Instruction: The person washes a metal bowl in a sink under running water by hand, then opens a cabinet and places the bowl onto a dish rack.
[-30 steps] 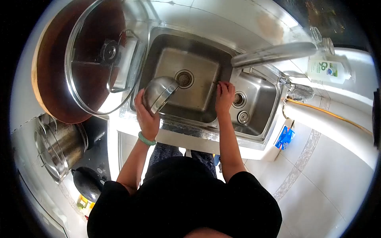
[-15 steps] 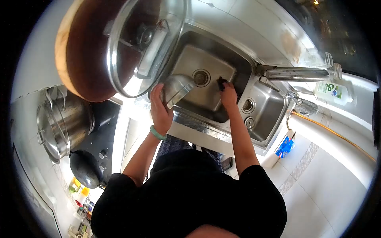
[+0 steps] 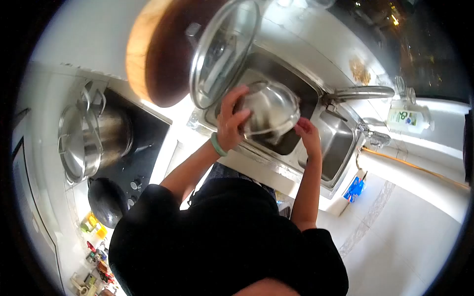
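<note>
A shiny metal bowl [image 3: 274, 104] is tilted above the large basin of the steel sink [image 3: 310, 85], slightly smeared by motion. My left hand [image 3: 232, 118], with a pale green bangle at the wrist, grips the bowl's left side, thumb and fingers apart around its edge. At the bowl's lower right rim, my right hand [image 3: 309, 137] has its fingers closed in a pinch against the edge. The dark scrap seen earlier in that hand does not show now. Most of the basin's floor is hidden behind the bowl.
A glass lid [image 3: 199, 84] and a round wooden board [image 3: 140, 59] stand left of the sink. The faucet [image 3: 363, 93] reaches over from the right, near a soap bottle [image 3: 407, 118]. A steel pot [image 3: 111, 133] and a black wok [image 3: 107, 202] are at the stove.
The bowl has been lifted and moved right over the basin by my left hand. My right hand has left the basin floor and come to the bowl's rim. The view has shifted.
</note>
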`<state>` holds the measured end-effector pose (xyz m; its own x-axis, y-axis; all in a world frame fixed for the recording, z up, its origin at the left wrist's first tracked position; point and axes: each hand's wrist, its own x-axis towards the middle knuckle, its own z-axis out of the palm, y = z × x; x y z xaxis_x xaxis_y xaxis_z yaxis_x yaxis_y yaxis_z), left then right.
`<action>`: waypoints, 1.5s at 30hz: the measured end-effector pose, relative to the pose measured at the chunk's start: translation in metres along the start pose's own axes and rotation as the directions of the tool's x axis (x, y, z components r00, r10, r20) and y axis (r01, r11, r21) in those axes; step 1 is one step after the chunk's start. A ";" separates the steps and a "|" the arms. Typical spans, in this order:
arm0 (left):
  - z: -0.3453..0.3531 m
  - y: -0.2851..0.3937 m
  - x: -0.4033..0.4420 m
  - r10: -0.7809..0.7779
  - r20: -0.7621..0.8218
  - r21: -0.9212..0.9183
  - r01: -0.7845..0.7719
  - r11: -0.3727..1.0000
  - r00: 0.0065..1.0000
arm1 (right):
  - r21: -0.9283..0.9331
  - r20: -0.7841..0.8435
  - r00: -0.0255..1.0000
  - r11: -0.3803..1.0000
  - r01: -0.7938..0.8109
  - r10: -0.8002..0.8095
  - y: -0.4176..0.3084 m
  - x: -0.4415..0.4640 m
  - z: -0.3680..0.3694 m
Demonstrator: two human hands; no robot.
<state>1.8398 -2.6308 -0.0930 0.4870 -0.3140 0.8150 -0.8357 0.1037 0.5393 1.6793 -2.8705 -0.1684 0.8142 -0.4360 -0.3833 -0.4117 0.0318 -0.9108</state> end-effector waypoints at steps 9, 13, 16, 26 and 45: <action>0.026 -0.008 -0.076 -0.315 0.345 0.488 0.117 0.865 0.884 | -0.790 -0.001 0.942 0.578 0.205 -0.336 0.028 -0.027 0.002; 0.024 0.053 -0.075 -0.758 -0.040 0.253 0.741 0.622 0.651 | -0.893 0.025 0.895 0.393 0.221 -0.446 0.007 -0.031 0.007; 0.024 0.066 -0.121 -0.924 -0.123 -0.073 0.926 0.371 0.361 | -0.956 -0.042 0.923 0.285 0.075 -0.383 0.017 -0.027 0.014; -0.046 0.219 -0.201 -0.977 -0.143 -0.843 0.537 0.038 -0.156 | -0.318 0.679 0.718 0.943 0.100 0.152 0.016 -0.063 0.096; -0.343 0.383 -0.555 -0.384 -0.706 -0.684 0.433 0.587 -0.596 | -0.606 0.792 0.203 0.700 0.377 0.576 0.073 -0.317 0.342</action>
<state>1.3365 -2.0928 -0.2655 0.2097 0.8133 -0.5427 -0.1060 0.5707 0.8143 1.5310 -2.4218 -0.1659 0.2517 0.6420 -0.7242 -0.2293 -0.6874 -0.6891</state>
